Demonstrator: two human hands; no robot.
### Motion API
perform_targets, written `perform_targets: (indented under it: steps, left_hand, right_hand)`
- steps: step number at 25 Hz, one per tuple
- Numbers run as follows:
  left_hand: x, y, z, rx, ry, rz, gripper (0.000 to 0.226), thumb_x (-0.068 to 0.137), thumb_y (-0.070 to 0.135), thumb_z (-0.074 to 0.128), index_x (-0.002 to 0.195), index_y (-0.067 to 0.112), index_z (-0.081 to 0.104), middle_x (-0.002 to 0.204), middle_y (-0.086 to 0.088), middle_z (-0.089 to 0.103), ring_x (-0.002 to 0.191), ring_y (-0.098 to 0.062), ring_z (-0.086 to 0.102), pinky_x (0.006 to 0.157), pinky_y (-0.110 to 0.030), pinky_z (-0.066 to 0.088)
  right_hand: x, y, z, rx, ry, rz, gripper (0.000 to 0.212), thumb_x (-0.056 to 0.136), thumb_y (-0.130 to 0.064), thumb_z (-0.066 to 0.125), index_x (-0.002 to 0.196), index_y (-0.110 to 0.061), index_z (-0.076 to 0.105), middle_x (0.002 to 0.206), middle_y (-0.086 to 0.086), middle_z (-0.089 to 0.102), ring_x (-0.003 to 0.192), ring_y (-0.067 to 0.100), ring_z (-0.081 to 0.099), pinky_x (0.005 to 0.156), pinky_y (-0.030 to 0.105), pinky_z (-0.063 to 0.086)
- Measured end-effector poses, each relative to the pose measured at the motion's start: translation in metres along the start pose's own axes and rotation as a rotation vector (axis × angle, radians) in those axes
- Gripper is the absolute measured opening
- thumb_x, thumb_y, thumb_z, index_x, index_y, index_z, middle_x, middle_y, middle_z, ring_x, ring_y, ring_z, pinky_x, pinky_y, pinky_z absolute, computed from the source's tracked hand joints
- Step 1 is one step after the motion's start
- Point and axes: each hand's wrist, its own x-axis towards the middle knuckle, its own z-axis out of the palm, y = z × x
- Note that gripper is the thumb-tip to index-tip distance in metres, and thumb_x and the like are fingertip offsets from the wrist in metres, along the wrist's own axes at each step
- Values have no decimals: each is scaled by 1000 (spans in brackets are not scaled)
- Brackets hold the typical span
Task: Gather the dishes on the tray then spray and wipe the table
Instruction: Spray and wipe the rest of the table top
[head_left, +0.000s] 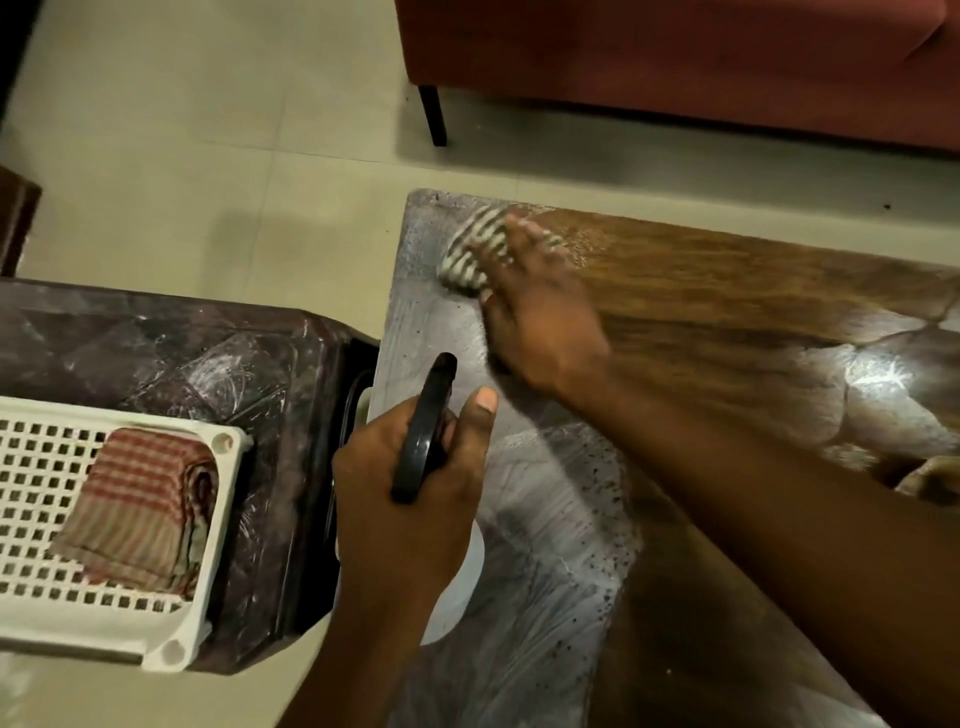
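My right hand (540, 317) presses a striped cloth (470, 254) flat against the far left corner of the table (701, 291). The cloth is bunched under my fingers and blurred. My left hand (410, 478) grips a spray bottle by its dark trigger head (426, 426), held over the table's left edge; the white bottle body (457, 587) shows below my palm. The tabletop looks wet and streaky near the cloth. No dishes show on the table.
A white perforated tray (31, 519) with a folded red-striped cloth (140, 509) in it sits on a dark side table (234, 364) to the left. A red sofa (675, 57) with a black leg (434, 114) stands beyond the table. Pale tiled floor (208, 156) lies between.
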Motion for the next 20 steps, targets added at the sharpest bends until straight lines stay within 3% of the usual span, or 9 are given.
perform_targets:
  steps: [2,4,7,9,10,11,15,16,20]
  left_hand:
    - [2,-1,-4,-43,-24,0,47,96,39,73,61,14,57,50,-6,56,43,-17,55,49,-25,47]
    - [4,-3,-9,-69,-40,-2,39,96,39,74,68,14,62,51,-3,58,45,-16,58,51,-25,49]
    - [8,-7,-15,-75,-35,-23,45,96,39,74,65,10,59,50,-4,57,43,-14,56,50,-23,48]
    - [8,-9,-17,-59,-25,-28,52,96,36,75,60,6,53,49,-6,54,41,-14,53,48,-16,43]
    - [7,-10,-18,-56,-13,-30,54,96,33,76,58,6,50,47,-5,52,39,-13,51,47,-13,40]
    - [7,-11,-20,-61,-4,-32,55,96,31,76,56,7,47,45,-2,49,39,-11,49,47,-11,38]
    - [7,-14,-28,-127,-24,-40,45,96,31,76,62,9,57,46,-5,54,39,-11,52,48,-19,45]
    - [7,-15,-30,-141,-41,-39,41,96,30,76,65,8,60,46,-7,56,38,-11,52,48,-20,46]
    - [8,-18,-36,-90,-62,-3,41,97,28,75,67,7,59,52,-12,57,39,-18,53,47,-16,44]
  right_hand:
    - [-20,-3,4,-140,-190,-445,59,111,-46,32,168,-38,17,179,6,1,166,29,1,128,44,-6]
    - [-22,23,-1,-223,-257,-647,58,111,-50,25,168,-40,17,179,3,3,166,25,1,131,45,-3]
    - [0,47,-8,-191,-52,-197,58,112,-51,24,168,-41,14,179,4,4,165,31,4,132,59,12]
    - [22,22,-5,-28,73,163,58,113,-45,31,169,-37,17,179,7,5,165,33,4,133,57,10]
    - [31,1,-4,26,83,228,58,113,-43,33,169,-36,18,179,8,4,165,33,4,133,57,7]
    - [37,-19,0,28,45,182,58,113,-42,33,169,-37,17,179,8,3,165,34,2,133,57,3]
    - [31,-28,4,-166,-256,-590,57,113,-50,26,168,-43,9,179,2,-1,165,25,-3,132,50,-1]
    - [39,-20,0,-179,-236,-585,57,113,-52,23,167,-45,7,179,1,-1,165,23,-3,132,51,1]
    - [72,-27,-3,-37,3,27,58,113,-47,28,168,-41,12,179,6,2,166,30,0,134,56,10]
